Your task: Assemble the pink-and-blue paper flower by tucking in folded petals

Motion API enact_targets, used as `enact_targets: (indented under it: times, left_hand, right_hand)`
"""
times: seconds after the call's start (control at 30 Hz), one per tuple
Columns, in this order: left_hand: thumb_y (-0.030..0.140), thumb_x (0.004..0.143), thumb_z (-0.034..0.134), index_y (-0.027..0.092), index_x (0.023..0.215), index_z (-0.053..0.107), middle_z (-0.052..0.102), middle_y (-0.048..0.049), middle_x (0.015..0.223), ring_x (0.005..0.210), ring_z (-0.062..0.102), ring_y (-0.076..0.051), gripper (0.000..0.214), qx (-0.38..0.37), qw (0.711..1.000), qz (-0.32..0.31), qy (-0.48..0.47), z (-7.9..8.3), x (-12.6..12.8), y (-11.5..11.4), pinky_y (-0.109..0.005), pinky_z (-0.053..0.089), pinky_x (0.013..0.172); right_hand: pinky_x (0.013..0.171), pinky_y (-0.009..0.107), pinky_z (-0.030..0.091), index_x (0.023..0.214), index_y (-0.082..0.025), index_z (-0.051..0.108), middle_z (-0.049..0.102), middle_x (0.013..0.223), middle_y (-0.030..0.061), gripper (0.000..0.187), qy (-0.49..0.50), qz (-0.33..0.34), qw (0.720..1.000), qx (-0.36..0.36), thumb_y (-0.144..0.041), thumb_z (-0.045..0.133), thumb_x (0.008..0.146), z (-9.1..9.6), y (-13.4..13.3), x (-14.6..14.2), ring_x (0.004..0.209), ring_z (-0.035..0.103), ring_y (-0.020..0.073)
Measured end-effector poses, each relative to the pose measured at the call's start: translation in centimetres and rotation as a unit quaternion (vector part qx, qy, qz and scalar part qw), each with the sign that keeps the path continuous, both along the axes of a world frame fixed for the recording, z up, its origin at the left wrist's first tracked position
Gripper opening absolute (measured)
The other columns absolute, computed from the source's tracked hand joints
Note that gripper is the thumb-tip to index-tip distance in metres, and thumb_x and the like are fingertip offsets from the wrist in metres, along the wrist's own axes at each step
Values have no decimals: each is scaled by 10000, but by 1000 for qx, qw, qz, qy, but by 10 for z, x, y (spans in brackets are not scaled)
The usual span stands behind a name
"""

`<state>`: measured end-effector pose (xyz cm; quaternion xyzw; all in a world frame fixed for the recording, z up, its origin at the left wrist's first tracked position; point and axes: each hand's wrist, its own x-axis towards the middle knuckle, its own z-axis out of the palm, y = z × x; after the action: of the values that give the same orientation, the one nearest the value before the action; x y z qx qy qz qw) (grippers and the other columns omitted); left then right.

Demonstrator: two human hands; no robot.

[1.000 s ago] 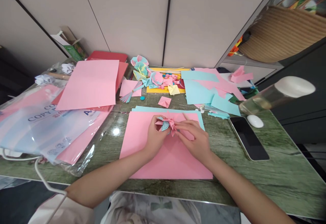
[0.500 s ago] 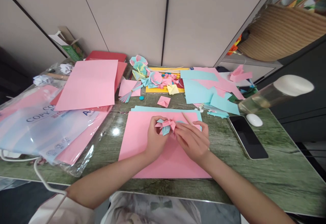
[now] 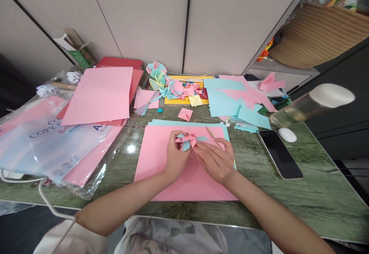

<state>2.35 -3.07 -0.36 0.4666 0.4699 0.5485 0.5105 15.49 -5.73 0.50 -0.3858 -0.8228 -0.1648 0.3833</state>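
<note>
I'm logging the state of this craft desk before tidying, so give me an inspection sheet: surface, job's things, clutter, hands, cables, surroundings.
Surface: green marbled table, glossy, largely covered with paper.
Job's things: small pink and blue folded paper piece held over a large pink sheet, with a blue sheet under it.
Clutter: copy paper pack, loose pink sheets, blue offcuts, finished paper flowers, phone, clear bottle, crumpled white paper.
Hands: left hand grips the folded piece; right hand has its fingers at its edge.
Cables: white cable at the near left edge.
Surroundings: beige wall panels, woven basket on a shelf.
</note>
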Motion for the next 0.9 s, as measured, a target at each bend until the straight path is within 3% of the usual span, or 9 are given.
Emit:
enact_targets:
  times: [0.17, 0.3, 0.4, 0.57, 0.8, 0.9]
  left_hand:
    - [137, 671, 595, 199, 864, 471, 536, 9, 831, 745, 530, -115, 237, -21, 999, -12, -34, -1, -1, 1, -252, 426, 697]
    - [158, 654, 620, 196, 849, 487, 545, 12, 834, 768, 530, -112, 239, -68, 996, -22, -60, -7, -2, 5, -231, 421, 690]
    - [230, 657, 644, 193, 839, 489, 542, 2, 838, 781, 536, -122, 242, -101, 989, -41, -100, -11, -2, 8, -226, 432, 664]
    - [270, 646, 671, 197, 872, 502, 556, 6, 818, 724, 546, -112, 292, -121, 983, -70, -119, -10, -2, 9, -227, 433, 653]
    - [233, 623, 682, 200, 873, 509, 572, 21, 789, 679, 548, -101, 307, -137, 976, -81, -146, -12, -3, 11, -217, 414, 624]
    - [206, 609, 683, 201, 869, 510, 574, 29, 784, 671, 550, -94, 312, -165, 966, -94, -175, -12, -4, 12, -210, 407, 606]
  right_hand:
    - [839, 303, 430, 1014, -287, 586, 701, 924, -33, 290, 13, 39, 999, 10, -141, 610, 764, 10, -9, -10, 818, 663, 108]
    - [851, 329, 413, 946, -280, 608, 714, 860, -34, 267, 97, 13, 993, -59, -102, 611, 746, 14, -9, -8, 748, 674, 117]
    - [831, 377, 434, 889, -279, 626, 717, 807, -24, 227, 230, -21, 965, -122, -107, 608, 741, 10, -4, -1, 717, 675, 153]
    - [707, 355, 512, 824, -250, 658, 704, 819, 20, 91, 396, -82, 889, -213, -226, 616, 747, 4, 5, 8, 765, 651, 187]
    - [671, 303, 546, 784, -208, 653, 697, 775, 31, 69, 456, -68, 842, -279, -251, 618, 743, 0, 12, 10, 750, 659, 177]
    - [629, 286, 542, 828, -192, 631, 691, 815, 42, 106, 437, -50, 846, -302, -268, 576, 778, -5, 18, 15, 750, 657, 176]
